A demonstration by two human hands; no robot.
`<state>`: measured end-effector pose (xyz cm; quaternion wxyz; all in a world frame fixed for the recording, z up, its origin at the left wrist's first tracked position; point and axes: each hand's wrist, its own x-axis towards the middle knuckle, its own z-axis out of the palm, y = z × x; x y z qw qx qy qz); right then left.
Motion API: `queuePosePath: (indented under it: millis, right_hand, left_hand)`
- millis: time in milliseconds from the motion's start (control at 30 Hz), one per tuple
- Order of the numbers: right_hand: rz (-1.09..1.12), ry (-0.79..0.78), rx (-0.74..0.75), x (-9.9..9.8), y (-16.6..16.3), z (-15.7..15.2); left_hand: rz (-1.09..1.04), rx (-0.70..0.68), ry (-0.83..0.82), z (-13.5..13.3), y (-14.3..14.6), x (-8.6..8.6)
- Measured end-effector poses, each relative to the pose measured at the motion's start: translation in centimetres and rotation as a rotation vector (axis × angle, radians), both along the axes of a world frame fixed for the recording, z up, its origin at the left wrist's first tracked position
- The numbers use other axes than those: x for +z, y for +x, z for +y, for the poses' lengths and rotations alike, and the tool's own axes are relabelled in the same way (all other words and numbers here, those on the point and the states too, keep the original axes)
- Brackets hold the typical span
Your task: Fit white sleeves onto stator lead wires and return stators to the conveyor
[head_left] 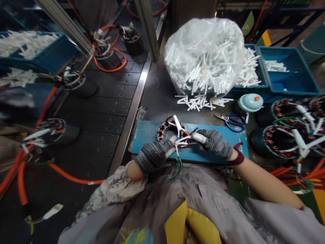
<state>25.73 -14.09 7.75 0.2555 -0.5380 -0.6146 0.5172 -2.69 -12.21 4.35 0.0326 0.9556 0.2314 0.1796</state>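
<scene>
A motor stator (170,129) with copper windings and white sleeved leads lies on a blue board (149,139) in front of me. My left hand (154,153), in a grey glove with taped fingertips, is closed on the white sleeved leads (182,139) at the stator's near side. My right hand (214,143), also gloved, pinches the thin wires just right of the stator. A green curved strip (177,169) hangs below my left hand.
A clear bag of white sleeves (204,56) sits in a blue bin behind, with loose sleeves (200,101) spilled on the table. Blue scissors (232,121) and a teal cap (251,102) lie to the right. More stators (281,140) stand right; others ride the dark conveyor (101,101) left.
</scene>
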Motion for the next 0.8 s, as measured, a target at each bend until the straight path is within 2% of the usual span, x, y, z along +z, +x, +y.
queuePosePath:
  millis: [100, 133, 200, 300, 367, 433, 500, 567, 700, 800]
  right_hand:
    - [0.087, -0.151, 0.081, -1.1, -0.8, 0.3]
    - [0.097, -0.154, 0.088, -1.4, -1.0, 0.3]
    - [0.019, -0.063, 0.071, -1.5, -0.7, 0.4]
    - [-0.215, 0.162, -0.023, -1.3, 1.6, 1.7]
    - [-0.368, 0.268, -0.147, -1.5, 3.8, 3.5]
    - [-0.695, 0.391, -0.284, -2.2, 5.8, 5.6]
    - [-0.911, 0.399, -0.325, -3.3, 7.1, 7.6]
    - [-1.016, 0.377, -0.320, -4.3, 7.8, 9.2]
    - [-0.973, 0.458, -0.367, -5.3, 7.6, 9.6]
    - [-0.706, 0.593, -0.535, -4.6, 6.8, 6.7]
  left_hand:
    - [0.048, 0.012, -0.020, 0.0, 0.2, 0.6]
    - [0.063, 0.019, -0.037, 0.1, 0.2, 0.8]
    - [0.076, 0.022, -0.054, 0.0, 0.2, 1.3]
    - [0.055, 0.069, -0.061, -0.2, 0.4, 1.6]
    - [0.053, 0.148, -0.044, -0.5, 0.6, 1.4]
    - [0.062, 0.211, -0.003, -0.8, 0.9, 1.2]
    - [0.068, 0.258, 0.023, -1.2, 1.4, 0.9]
    - [0.053, 0.299, 0.027, -1.4, 1.8, 0.7]
    - [-0.002, 0.379, 0.013, -1.7, 2.5, 0.4]
    - [-0.039, 0.368, -0.034, -1.6, 2.4, 0.1]
